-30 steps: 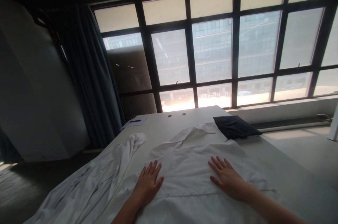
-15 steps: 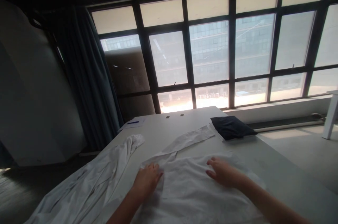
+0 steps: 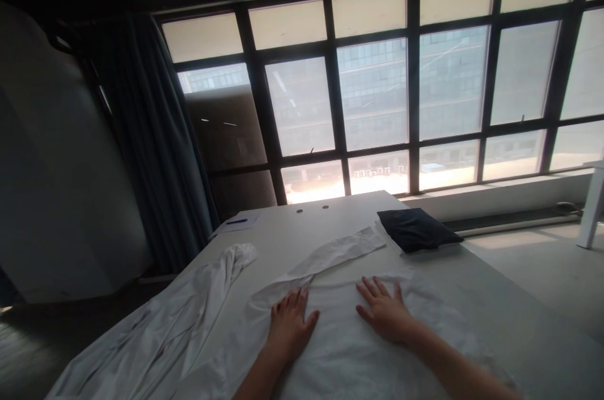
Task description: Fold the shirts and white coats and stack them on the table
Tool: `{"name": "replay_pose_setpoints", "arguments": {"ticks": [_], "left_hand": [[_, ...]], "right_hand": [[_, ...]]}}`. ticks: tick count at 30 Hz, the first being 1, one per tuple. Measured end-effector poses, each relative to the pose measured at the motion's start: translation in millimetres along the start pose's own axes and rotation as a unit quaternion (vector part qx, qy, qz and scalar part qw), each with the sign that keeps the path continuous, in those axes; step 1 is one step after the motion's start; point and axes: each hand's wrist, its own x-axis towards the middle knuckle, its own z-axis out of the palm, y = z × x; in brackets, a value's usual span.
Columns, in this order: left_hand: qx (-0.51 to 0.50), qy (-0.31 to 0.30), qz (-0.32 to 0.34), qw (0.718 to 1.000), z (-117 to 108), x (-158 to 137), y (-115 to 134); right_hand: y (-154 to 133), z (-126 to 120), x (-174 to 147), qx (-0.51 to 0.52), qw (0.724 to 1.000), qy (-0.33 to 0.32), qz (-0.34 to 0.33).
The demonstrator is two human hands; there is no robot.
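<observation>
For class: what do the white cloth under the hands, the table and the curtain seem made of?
White cloth: probably matt cotton or a blend; soft creases show.
Table: perhaps smooth laminate; its white top looks even.
Curtain: likely dull textile, hanging in folds.

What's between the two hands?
Just white cloth, lightly creased, spanning from the left hand to the right hand; shows in the head view.

There are two bare hands: one left hand (image 3: 291,324), one right hand (image 3: 384,312). Two white garments: one spread garment (image 3: 335,365), one rumpled garment (image 3: 177,315). One folded dark garment (image 3: 418,229). One blue pen (image 3: 236,221). Two round table grommets (image 3: 299,211). One white furniture leg (image 3: 591,208).
</observation>
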Motion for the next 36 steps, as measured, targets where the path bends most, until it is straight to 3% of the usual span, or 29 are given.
{"name": "replay_pose_setpoints", "arguments": {"ticks": [5, 9, 36], "left_hand": [[-0.008, -0.056, -0.018, 0.998, 0.0, 0.4, -16.3], [-0.007, -0.065, -0.034, 0.997, 1.3, 3.8, -14.8], [0.002, -0.071, -0.045, 0.996, 4.4, 9.8, -14.6]], "right_hand": [[78.9, -9.3, -13.4, -0.056, 0.992, 0.041, 0.107], [113.6, -8.9, -19.6, -0.086, 0.978, 0.087, 0.169], [120.5, -7.1, -16.7, -0.096, 0.977, 0.087, 0.167]]}}
